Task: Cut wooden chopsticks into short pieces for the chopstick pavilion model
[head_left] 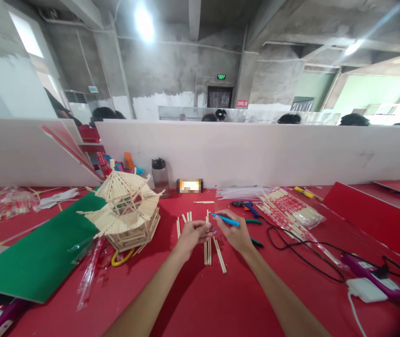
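My right hand (pixel 233 229) is closed around a blue pen (pixel 228 220), its tip pointing left toward a thin wooden stick (pixel 207 216). That stick is pinched in the fingers of my left hand (pixel 194 232); whether the pen tip touches it I cannot tell. Below and between the hands, several loose wooden sticks (pixel 220 255) lie on the red tabletop (pixel 200 299). To the left of my left hand are a few more short sticks (pixel 178 228). A pavilion model built of wooden sticks (pixel 126 215) stands farther left.
On the right lie a blue glue gun (pixel 250 208), dark green-handled pliers (pixel 256 242), packs of sticks (pixel 298 208), a looping black cable (pixel 301 248) and a power strip (pixel 375 276). A bottle (pixel 160 173) stands by the white partition (pixel 256 152). A green board (pixel 45 248) lies left.
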Available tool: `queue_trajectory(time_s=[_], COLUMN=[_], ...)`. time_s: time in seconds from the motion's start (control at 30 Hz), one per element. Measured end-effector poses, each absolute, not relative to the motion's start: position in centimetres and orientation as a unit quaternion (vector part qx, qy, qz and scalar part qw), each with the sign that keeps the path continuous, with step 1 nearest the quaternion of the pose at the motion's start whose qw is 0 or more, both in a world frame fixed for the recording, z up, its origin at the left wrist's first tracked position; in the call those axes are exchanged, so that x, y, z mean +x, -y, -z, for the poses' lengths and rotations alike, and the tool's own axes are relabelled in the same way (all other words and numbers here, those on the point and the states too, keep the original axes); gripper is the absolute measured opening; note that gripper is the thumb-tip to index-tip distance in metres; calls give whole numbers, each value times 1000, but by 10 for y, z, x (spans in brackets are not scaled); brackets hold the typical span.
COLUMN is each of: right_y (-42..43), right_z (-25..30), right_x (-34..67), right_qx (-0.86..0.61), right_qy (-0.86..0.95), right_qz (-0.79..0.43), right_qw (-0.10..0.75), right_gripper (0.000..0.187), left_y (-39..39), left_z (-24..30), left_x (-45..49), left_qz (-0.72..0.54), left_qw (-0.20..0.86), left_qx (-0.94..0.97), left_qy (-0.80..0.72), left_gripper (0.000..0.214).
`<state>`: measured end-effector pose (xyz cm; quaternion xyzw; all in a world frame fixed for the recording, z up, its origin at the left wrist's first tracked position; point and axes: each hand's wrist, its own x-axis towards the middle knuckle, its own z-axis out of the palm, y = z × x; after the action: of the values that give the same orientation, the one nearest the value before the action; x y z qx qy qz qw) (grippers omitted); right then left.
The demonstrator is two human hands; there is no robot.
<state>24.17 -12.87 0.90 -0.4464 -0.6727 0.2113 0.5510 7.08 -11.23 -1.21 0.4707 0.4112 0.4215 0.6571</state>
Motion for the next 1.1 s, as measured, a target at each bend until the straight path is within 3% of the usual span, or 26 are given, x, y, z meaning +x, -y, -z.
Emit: queue_trajectory(time_s=[0.23, 0.5, 0.63, 0.7, 0.87, 1.1], right_y=[117, 112, 110, 109, 103, 97], right_z=[3, 11, 10, 8, 8, 14], right_x=[240, 240, 241, 243, 255, 265], right_qx=[-391, -384, -393, -396, -412, -429], right_qy=[618, 569, 533, 505, 492, 553], right_qz=[-401, -468, -452, -453, -437, -390], right_qw=[552, 557, 598, 619, 630, 598], right_gripper=[27, 35, 38, 41, 47, 39], left_y=[117, 120, 112, 107, 101, 107], left_z=[8, 8, 8, 8, 4, 7], left_x=[72, 75, 72, 63, 41, 46], left_qz=[-397, -379, -377, -369, -230, -118], left_qw=[654, 631, 607, 545, 170, 102], left_qx=[504, 553, 561, 606, 761, 783], left_qy=[-400, -389, -418, -447, -583, -602], left_gripper=[42, 38, 36, 29, 11, 21])
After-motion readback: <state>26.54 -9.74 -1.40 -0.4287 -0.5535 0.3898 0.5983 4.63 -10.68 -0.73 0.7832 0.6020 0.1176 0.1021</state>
